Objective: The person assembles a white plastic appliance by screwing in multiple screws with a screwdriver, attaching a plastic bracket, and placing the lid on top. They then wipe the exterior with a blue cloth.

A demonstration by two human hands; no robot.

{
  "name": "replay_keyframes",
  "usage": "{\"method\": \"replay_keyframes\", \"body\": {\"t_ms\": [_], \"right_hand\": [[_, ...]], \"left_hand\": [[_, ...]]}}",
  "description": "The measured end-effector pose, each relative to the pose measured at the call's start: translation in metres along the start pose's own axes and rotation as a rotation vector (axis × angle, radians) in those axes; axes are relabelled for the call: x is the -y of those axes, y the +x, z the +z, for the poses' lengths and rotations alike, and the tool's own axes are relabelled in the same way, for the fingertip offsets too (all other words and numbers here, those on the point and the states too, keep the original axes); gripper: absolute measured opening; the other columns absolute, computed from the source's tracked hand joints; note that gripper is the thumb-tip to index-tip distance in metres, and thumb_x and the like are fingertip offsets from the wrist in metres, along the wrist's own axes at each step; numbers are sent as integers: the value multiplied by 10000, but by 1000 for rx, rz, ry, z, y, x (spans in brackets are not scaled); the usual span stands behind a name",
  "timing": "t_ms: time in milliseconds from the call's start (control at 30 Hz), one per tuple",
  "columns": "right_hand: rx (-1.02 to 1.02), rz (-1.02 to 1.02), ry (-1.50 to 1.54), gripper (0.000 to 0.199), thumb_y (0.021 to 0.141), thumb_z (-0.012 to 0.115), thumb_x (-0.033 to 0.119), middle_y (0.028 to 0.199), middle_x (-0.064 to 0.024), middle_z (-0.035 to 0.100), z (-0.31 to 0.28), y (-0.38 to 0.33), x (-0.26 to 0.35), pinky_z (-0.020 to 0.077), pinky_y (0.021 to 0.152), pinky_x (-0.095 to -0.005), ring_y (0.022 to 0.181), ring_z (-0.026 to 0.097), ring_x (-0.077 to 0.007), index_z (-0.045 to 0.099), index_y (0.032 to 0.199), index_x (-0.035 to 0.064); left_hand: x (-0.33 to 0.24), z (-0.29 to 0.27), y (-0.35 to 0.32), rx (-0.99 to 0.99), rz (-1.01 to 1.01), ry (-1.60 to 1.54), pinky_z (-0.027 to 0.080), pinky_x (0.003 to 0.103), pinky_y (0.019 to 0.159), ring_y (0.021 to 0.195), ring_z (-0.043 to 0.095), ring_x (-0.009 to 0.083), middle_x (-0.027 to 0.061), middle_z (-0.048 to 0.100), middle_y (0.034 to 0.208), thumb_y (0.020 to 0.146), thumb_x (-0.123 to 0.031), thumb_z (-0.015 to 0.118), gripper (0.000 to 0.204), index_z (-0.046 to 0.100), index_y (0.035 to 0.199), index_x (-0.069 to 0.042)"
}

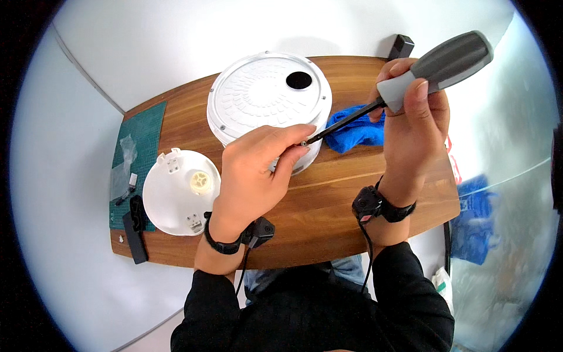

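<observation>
The right hand [413,120] grips a screwdriver [460,61] with a two-tone grey handle and black shaft; at its tip the left hand [253,164] pinches a small screw [304,143], near a round white casing [246,82]. The brown wood-grained table [334,211] stands before a white wall [234,23].

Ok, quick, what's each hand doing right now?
Left hand: closed, pinching a tiny silvery metal screw.
Right hand: closed, holding a long, black-shafted, thick grey-handled screwdriver.
</observation>
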State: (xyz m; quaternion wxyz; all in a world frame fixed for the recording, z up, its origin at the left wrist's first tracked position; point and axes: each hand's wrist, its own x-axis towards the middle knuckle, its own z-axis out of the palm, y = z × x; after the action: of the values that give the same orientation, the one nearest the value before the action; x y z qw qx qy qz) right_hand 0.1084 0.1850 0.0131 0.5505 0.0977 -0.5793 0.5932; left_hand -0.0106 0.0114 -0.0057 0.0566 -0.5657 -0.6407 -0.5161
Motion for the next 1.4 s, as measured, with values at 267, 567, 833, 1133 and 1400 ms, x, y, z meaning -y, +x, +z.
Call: {"method": "replay_keyframes", "body": {"t_ms": [267, 567, 833, 1133, 1400], "right_hand": [[-39, -10, 9, 290, 989, 595, 282, 960, -134, 638, 7, -1, -14, 498, 497, -242, 712, 629, -158, 613, 1055, -1], [-71, -9, -58, 376, 1023, 518, 329, 932, -169, 613, 10, 0, -16, 488, 499, -226, 635, 619, -170, 609, 1059, -34], [-30, -32, -54, 386, 1026, 510, 334, 949, -176, 613, 5, -2, -15, 500, 502, -224, 654, 638, -178, 606, 1071, -37], [65, 2, -2, 305, 964, 652, 284, 1011, -139, 674, 15, -2, -16, 528, 556, -249, 707, 646, -152, 624, 1082, 4], [184, 91, 0, 261, 940, 704, 242, 838, -84, 711, 45, 19, -33, 487, 531, -194, 629, 613, -73, 652, 1034, 4]], "left_hand": [[8, -5, 1, -13, 63, 59, 510, 262, 611, 711, 685, 182, 115, 717, 829, 785, 87, 713, 219, 737, 980, -9], [10, -5, 4, -25, 94, 80, 496, 263, 593, 687, 666, 182, 112, 703, 810, 776, 94, 710, 231, 737, 982, -7], [9, -3, 4, -45, 110, 93, 489, 270, 583, 675, 659, 187, 108, 695, 793, 767, 91, 714, 232, 734, 974, -10], [14, -8, 6, -30, 57, 121, 483, 274, 569, 668, 657, 186, 104, 689, 757, 738, 94, 730, 232, 741, 938, -22], [30, -13, 10, -18, -160, 52, 514, 267, 626, 712, 688, 171, 118, 727, 812, 789, 31, 721, 167, 758, 946, -13]]}}
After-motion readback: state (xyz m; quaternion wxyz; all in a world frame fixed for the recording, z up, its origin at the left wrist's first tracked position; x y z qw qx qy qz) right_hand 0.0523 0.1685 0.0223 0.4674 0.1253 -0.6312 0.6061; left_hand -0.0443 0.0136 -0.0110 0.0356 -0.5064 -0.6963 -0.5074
